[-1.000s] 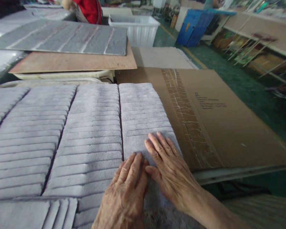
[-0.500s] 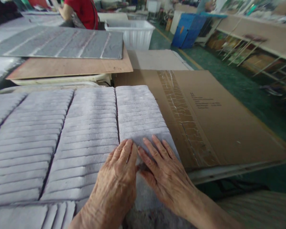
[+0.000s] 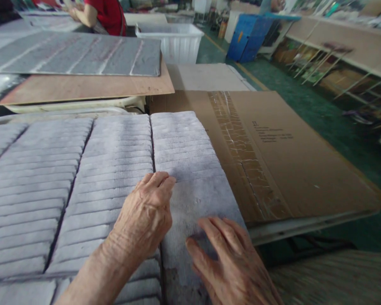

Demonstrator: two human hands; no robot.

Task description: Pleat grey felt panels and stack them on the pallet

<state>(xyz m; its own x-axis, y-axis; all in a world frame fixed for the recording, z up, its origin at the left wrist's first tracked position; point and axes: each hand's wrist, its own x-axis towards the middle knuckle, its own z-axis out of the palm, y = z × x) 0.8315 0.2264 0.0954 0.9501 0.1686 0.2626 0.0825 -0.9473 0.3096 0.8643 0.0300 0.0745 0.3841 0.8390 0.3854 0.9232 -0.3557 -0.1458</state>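
Note:
Light grey, felt-like cloth pieces (image 3: 101, 182) lie overlapped like shingles in several long columns. My left hand (image 3: 147, 207) is over the gap between the two rightmost columns, its fingers curled and pressed together. Its fingertips point down at the cloth, and whatever they may hold is hidden. On the lower right, my right hand (image 3: 230, 258) is open, thumb and fingers apart, close over the near part of the rightmost column. A smooth grey cloth piece (image 3: 200, 195) shows between and beyond the hands, at the near end of that column's overlapped edges.
A flattened cardboard sheet (image 3: 305, 169) with cracked brown tape lies to the right. Behind the columns are a plywood board (image 3: 98, 87) and a grey board (image 3: 82, 53). Farther back are a white plastic bin (image 3: 182, 42), a blue cabinet (image 3: 246, 38) and a person in red (image 3: 106, 17).
My right hand has drawn back toward me and lifted, uncovering the smooth cloth piece. My left hand has shifted slightly left and forward, its fingers now more curled.

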